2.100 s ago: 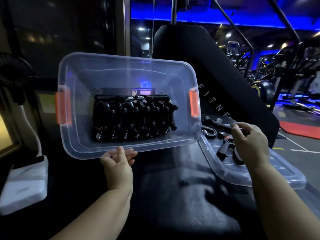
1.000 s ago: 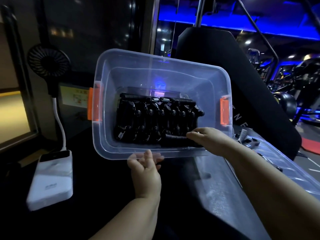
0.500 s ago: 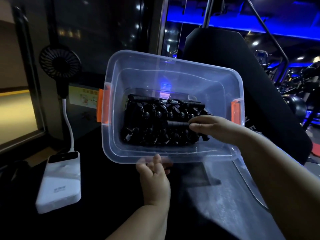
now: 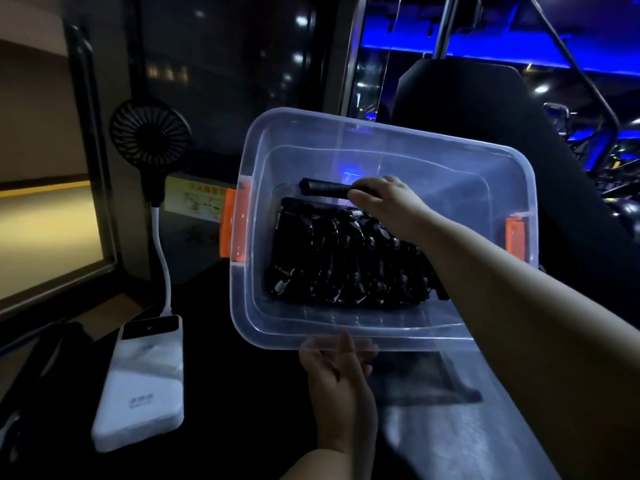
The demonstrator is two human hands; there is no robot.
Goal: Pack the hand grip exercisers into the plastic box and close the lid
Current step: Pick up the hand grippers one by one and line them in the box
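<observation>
Head view, packing step: the left hand [image 4: 337,372] grips the near rim of the tilted plastic box [image 4: 381,128]. The right hand [image 4: 384,200] pinches one hand grip exerciser [image 4: 323,189] over the packed row [image 4: 346,265], near the far wall. Its handle lies along the box's length, free end toward the left orange latch [image 4: 237,226]. Next, judged: lower it into the far gap and release; the lid is not yet on.

Your plastic box [image 4: 346,140]: exerciser row [image 4: 346,261] fills the middle; held exerciser [image 4: 325,189] in your right hand [image 4: 384,199] blocks 12 o'clock; bare floor 1 to 3 o'clock. Outside: fan [image 4: 150,135] at 9 o'clock, power bank [image 4: 142,386] at 8.
</observation>
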